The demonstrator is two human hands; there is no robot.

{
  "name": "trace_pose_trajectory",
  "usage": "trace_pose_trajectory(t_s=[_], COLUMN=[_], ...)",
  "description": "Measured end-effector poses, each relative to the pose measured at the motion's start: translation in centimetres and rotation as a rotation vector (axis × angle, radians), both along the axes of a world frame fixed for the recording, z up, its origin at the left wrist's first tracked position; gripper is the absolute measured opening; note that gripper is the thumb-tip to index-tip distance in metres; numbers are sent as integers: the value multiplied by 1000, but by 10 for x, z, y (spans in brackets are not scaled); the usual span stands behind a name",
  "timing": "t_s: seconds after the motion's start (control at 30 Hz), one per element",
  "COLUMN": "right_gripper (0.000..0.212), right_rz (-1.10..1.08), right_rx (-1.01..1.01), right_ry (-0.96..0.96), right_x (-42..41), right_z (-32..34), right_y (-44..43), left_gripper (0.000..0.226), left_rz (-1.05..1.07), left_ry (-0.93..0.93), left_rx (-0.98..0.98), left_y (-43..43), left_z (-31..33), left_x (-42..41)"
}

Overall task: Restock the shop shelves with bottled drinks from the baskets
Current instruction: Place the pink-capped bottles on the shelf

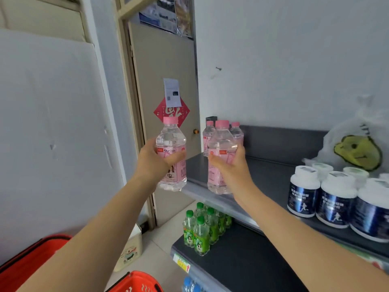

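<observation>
Bottles of peach soda, one per hand, both upright w/ caps up, prob. so they go down standing w/ labels readable. Left hand (153,159) is wrapped round the label band of the left-hand bottle (171,144), fingers curled across its front. That btl hangs off the left end of the top shelf (273,171), over the aisle, not above the deck. Right hand (229,165) grips the right-hand bottle (221,140) at mid-body, thumb across the front & fingers round its right side. Its base is level w/ the top shelf's front lip near the left end; can't tell if it touches the lip or hangs just in front. Mid-body grips leave both bases free for setting down.

Two shelved pink bottles (208,133) stand at the top shelf's back left, so new stock prob. goes in front of them, filling back to front. White jars (336,197) take the top shelf's right front, w/ a plastic bag (357,148) behind them. Green bottles (200,228) stand on the deck below the top shelf, at its left end. Red basket (134,283) lies well below the top shelf at the view's bottom edge; contents not visible.

Judgement: placing step. R btl prob. first, being nearer; L one must swing right over the deck. Risk: incoming btl knocking the standing two.
</observation>
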State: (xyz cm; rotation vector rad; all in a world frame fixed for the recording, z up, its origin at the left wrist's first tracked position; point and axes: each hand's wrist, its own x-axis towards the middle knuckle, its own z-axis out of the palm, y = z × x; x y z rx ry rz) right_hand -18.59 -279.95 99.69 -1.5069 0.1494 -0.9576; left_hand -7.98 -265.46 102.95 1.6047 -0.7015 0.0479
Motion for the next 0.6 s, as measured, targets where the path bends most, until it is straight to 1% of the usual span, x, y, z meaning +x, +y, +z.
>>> trace_pose_trajectory(t_s=[0.07,0.13,0.17,0.23,0.3,0.4,0.47,0.6], right_gripper=[49,53,60,81,89,91,85,77], right_rz=[-74,-160,-200,-244,-277,-340,-355,-357], right_rx=[1,-12,-23,-31,-18,25,72,53], right_ry=[-32,-39,-21,42,109,163,181,207], right_x=[1,4,5,8,12,25,37,62], right_z=[5,6,6,6,4,-3,-7,-11], right_y=[-12,-27,-35,-49,-62,-73,-75,-79], left_gripper=[32,34,37,42,43,43,49,50], left_rz=[-11,-24,-28,-28,-32,-49,-57,-98], left_ry=[6,-1,-6,-25,-37,-48,-33,6], left_rx=[0,17,31,69,102,126,130,136], left_y=[-12,-26,-33,-48,-61,-78,-88,-105], left_z=[4,6,6,4,0,-8,-14,-25], left_x=[3,11,16,26,37,53,65,94])
